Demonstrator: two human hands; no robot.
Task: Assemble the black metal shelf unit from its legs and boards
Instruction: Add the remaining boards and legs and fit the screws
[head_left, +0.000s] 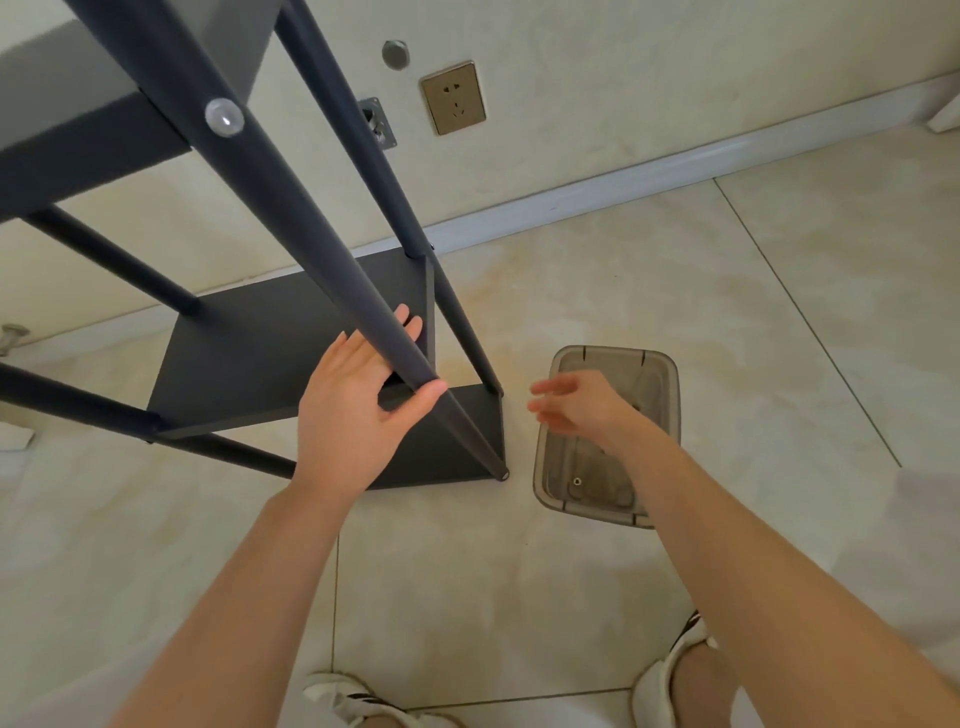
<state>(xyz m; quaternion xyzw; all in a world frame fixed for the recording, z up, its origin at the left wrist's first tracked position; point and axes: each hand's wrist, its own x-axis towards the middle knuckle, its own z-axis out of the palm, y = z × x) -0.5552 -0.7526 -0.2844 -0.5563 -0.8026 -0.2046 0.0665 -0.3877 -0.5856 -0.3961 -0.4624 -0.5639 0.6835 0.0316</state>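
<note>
The black metal shelf unit (249, 364) stands upright on the tiled floor against the wall, seen from above, with boards at several levels joined by round legs. Its near right leg (291, 218) runs down to a foot at the floor and carries a clear round cap high up. My left hand (358, 405) is around that leg above the lowest board (431, 452), fingers behind it and thumb in front, loosely spread. My right hand (576, 405) hovers blurred to the right of the shelf with relaxed fingers, holding nothing.
A translucent grey plastic box (660, 374) sits on the floor right of the shelf, under my right hand, with a small metal part inside. A wall socket (453, 97) and white skirting board lie behind. My sandalled feet are at the bottom edge.
</note>
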